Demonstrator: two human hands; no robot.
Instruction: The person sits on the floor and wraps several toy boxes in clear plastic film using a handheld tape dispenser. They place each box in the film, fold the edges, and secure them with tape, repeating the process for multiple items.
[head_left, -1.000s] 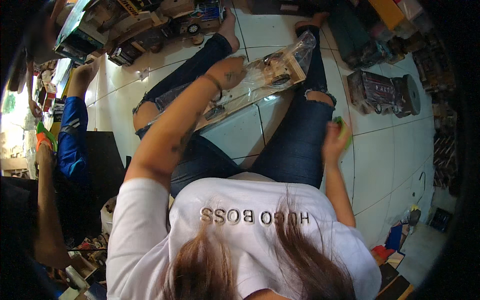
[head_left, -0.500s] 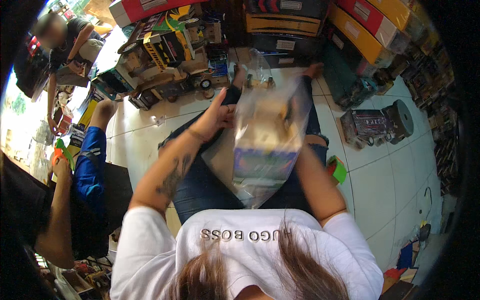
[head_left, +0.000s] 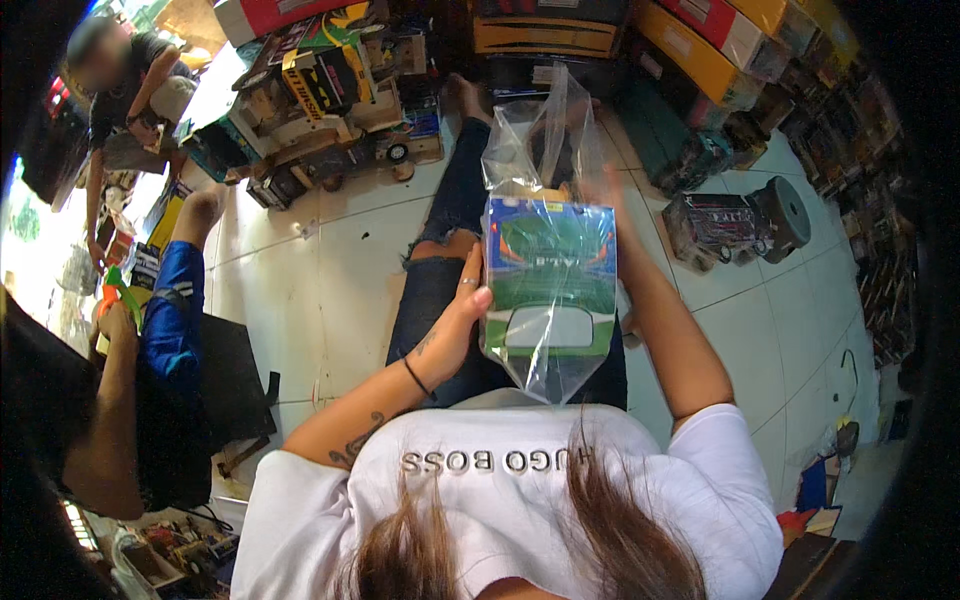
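A wooden toy truck in a clear plastic bag (head_left: 552, 270) is held up over my lap, its green and blue printed panel facing me. The bag's loose top sticks up beyond the panel, and its lower corner hangs near my shirt. My left hand (head_left: 462, 305) presses the left side, thumb at the front edge and fingers along the side. At the far right edge, my right hand (head_left: 608, 205) is against the bag, blurred, its fingers mostly hidden behind the plastic.
Several toy trucks (head_left: 320, 80) are piled at the far left. Boxes (head_left: 545, 38) are stacked ahead and at the far right. A wrapped dark package (head_left: 710, 225) lies beside a round dark reel (head_left: 782, 218). Left of me, a person's hand (head_left: 118, 322) holds an orange and green tape dispenser.
The bagged truck has tilted so its printed panel faces me squarely. My left hand has come from beside the bag's upper part down to its left side.
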